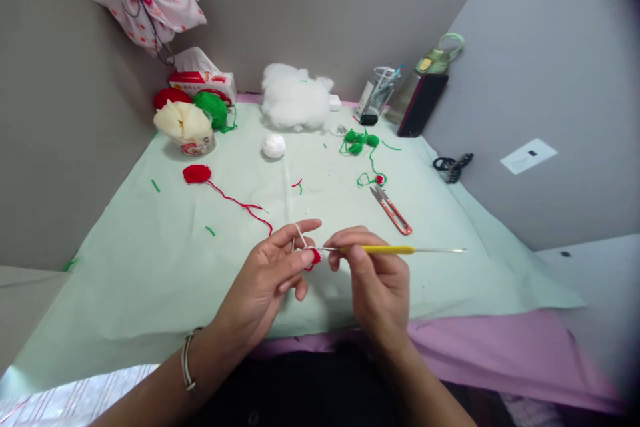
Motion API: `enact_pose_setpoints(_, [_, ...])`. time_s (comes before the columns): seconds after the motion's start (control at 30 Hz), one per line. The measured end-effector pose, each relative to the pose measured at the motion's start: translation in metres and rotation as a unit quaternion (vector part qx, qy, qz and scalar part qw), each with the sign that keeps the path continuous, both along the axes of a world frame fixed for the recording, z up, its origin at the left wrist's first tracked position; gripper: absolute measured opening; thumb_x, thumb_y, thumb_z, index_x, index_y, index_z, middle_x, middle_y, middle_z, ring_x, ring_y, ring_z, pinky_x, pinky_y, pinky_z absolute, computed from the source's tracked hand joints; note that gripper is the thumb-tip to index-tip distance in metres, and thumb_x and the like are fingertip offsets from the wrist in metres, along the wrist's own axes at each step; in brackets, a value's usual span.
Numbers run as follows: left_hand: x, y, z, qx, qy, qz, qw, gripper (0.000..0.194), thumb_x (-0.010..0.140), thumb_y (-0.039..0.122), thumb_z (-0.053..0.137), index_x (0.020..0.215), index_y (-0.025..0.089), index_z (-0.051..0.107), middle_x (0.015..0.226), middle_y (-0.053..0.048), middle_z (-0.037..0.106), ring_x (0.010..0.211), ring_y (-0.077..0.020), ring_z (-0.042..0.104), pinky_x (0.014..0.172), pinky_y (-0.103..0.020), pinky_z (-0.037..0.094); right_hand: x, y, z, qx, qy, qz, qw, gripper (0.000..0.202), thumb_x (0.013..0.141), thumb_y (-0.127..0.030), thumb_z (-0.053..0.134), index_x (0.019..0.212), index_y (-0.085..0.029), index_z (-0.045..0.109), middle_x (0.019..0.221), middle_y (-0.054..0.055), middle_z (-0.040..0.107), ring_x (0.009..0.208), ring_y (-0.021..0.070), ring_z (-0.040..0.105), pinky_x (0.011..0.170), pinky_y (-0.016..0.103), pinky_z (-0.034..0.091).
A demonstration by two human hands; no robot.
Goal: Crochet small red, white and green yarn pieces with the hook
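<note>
Your left hand [273, 273] pinches the small red crochet piece [315, 257], white yarn [300, 235] tensioned over the index finger. Your right hand [373, 267] is clenched on the yellow crochet hook [385, 249], tip at the piece. Snips [391, 209] lie at 1 o'clock on the table [150, 267].

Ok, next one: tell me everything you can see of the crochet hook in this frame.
The crochet hook is a thin metal rod with a yellow grip around its middle, lying nearly level and pointing left. The right hand holds it at the grip's left end, its bare tail sticking out to the right. Its tip meets a small red crocheted piece pinched by the left hand, white yarn looped over the forefinger. The hook end itself is too small to make out.
</note>
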State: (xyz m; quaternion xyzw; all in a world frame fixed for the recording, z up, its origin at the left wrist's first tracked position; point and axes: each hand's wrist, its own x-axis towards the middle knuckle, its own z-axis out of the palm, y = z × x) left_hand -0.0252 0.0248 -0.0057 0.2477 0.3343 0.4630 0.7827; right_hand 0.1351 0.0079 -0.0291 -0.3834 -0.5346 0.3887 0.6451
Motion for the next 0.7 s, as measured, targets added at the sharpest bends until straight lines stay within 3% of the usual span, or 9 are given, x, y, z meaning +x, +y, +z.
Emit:
enact_pose_setpoints(0.1, [0.0022,-0.0017,0.0016,0.015,0.018,0.0,1.0,0.035,0.083,0.018,0.086,0.118,0.019,0.082,0.068,0.007,0.056,0.048,-0.0019,0.032,0.047,-0.014,0.045,-0.0021,0.0015,-0.0022,-0.01,-0.009,0.019,1.0,0.019,0.105,-0.023,0.062,0.106,-0.027,0.08,0.095,0.002,0.073,0.077,0.0134,0.065,0.072,0.03,0.054])
enact_pose_setpoints(0.3, [-0.0003,-0.0027,0.0021,0.003,0.018,-0.005,1.0,0.042,0.087,0.019,0.083,0.128,0.015,0.076,0.053,0.012,0.04,0.047,-0.0038,0.025,0.047,-0.013,0.043,-0.0018,0.0,-0.0038,-0.005,0.011,0.003,1.0,0.02,0.105,-0.024,0.062,0.107,-0.029,0.081,0.091,0.001,0.072,0.074,0.0137,0.065,0.071,0.032,0.053])
enact_pose_setpoints(0.6, [-0.0019,-0.0013,0.0003,0.002,0.023,0.007,1.0,0.037,0.086,0.017,0.084,0.124,0.017,0.079,0.064,0.009,0.051,0.047,-0.0018,0.028,0.046,-0.012,0.041,-0.0002,-0.0008,-0.0038,0.013,-0.01,-0.034,0.999,0.02,0.104,-0.022,0.061,0.104,-0.027,0.081,0.088,0.002,0.072,0.074,0.0151,0.065,0.07,0.033,0.053])
enact_pose_setpoints(0.7, [-0.0032,-0.0015,0.0009,0.001,0.023,0.009,1.0,0.035,0.086,0.018,0.084,0.121,0.018,0.08,0.064,0.009,0.049,0.047,-0.0016,0.027,0.046,-0.012,0.04,0.0006,-0.0014,-0.004,0.015,-0.013,-0.039,0.999,0.02,0.104,-0.022,0.061,0.104,-0.027,0.08,0.087,0.002,0.072,0.073,0.0154,0.065,0.069,0.033,0.053])
